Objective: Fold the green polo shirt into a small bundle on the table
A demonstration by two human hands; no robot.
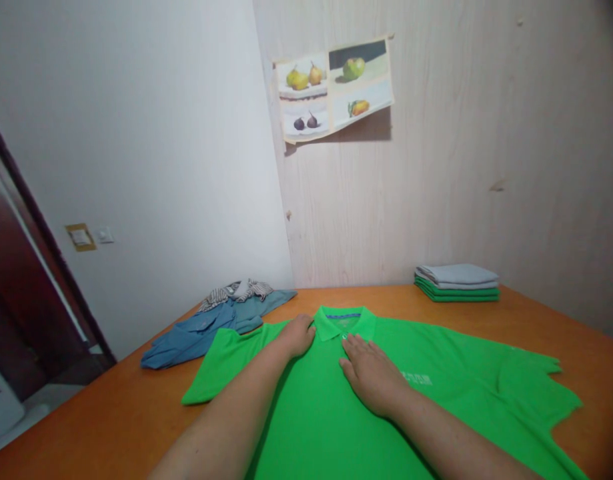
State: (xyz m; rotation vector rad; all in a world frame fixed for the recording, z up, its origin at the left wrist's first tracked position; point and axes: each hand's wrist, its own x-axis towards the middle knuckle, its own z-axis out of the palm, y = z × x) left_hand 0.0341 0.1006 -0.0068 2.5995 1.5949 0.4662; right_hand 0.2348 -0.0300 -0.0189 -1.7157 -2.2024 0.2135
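Observation:
A bright green polo shirt (306,413) lies spread front side up, its collar (369,323) toward the wall and its sleeves out to both sides. My left hand (300,335) rests on the shirt's shoulder just left of the collar, fingers lying on the cloth and partly foreshortened. Below the collar opening, beside the button placket, my right hand (370,373) lies flat with fingers stretched out. White lettering (417,379) shows on the chest to the right of that hand. The right sleeve (531,387) has uneven folds.
The shirt lies on an orange-brown table (111,407). Loosely heaped blue and striped clothes (211,330) are at the back left. A neat stack of folded grey and green clothes (456,283) sits at the back right. Behind stands a wall with a fruit picture (336,90).

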